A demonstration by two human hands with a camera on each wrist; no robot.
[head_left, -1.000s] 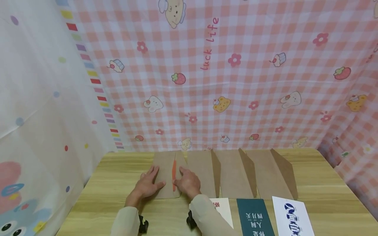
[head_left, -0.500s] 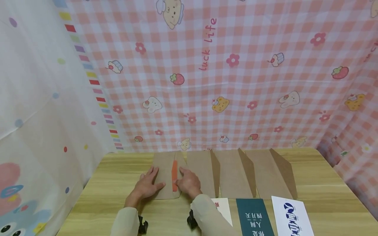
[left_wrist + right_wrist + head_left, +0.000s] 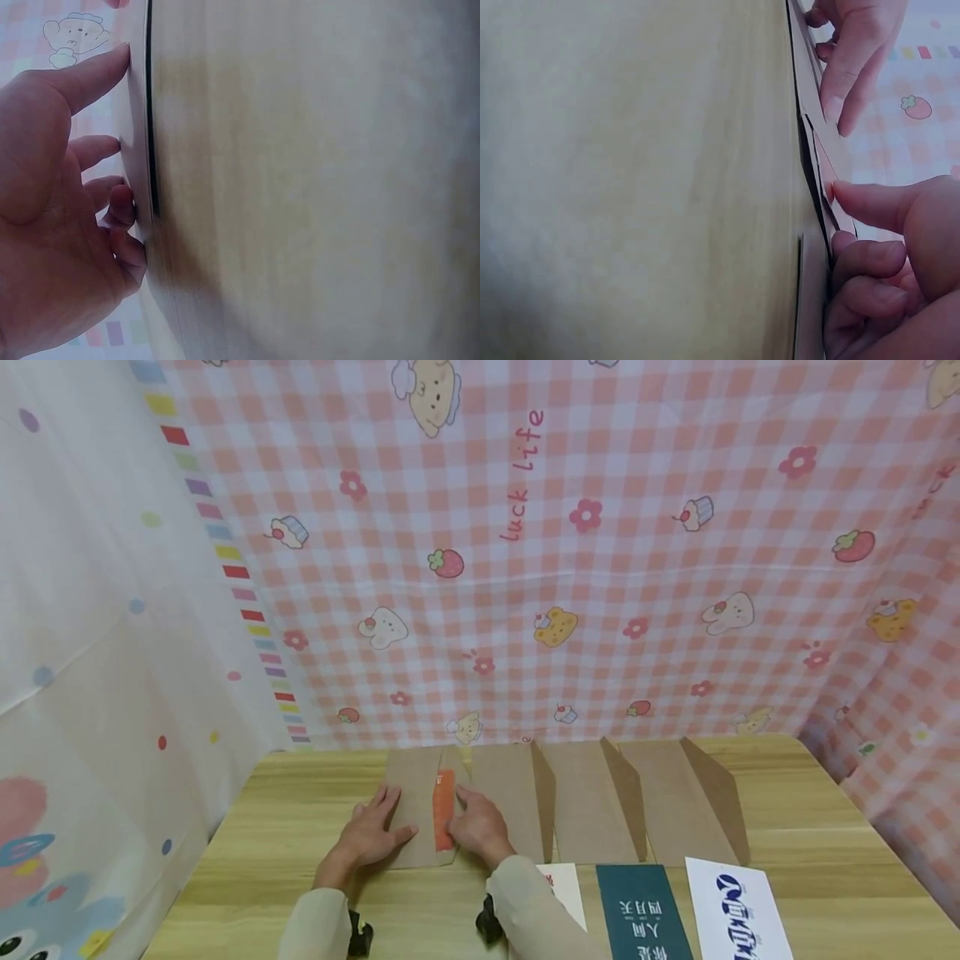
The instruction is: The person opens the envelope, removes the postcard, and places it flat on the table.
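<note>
A brown kraft envelope [image 3: 414, 768] lies flat at the left of the row in the head view, its flap toward the right. My left hand [image 3: 367, 837] rests on its left part with the fingers spread; the left wrist view shows the fingertips pressing down on it. From the envelope's mouth a strip of an orange card [image 3: 443, 802] shows, the rest hidden inside. My right hand [image 3: 482, 828] is at the card's right edge, thumb on top and the other fingers curled, pinching it; the right wrist view shows the thumb [image 3: 870, 204] on the card.
Several more kraft envelopes with raised flaps, such as the rightmost envelope [image 3: 675, 802], stand in a row to the right. Nearer lie a cream card [image 3: 566, 889], a dark green card [image 3: 643, 910] and a white card [image 3: 735, 906]. A checked cloth [image 3: 480, 585] hangs behind the wooden table [image 3: 247, 877].
The orange card has slid rightward out of the envelope, so a wider strip of it shows. My right hand stays at its edge; the left hand keeps its place on the envelope.
</note>
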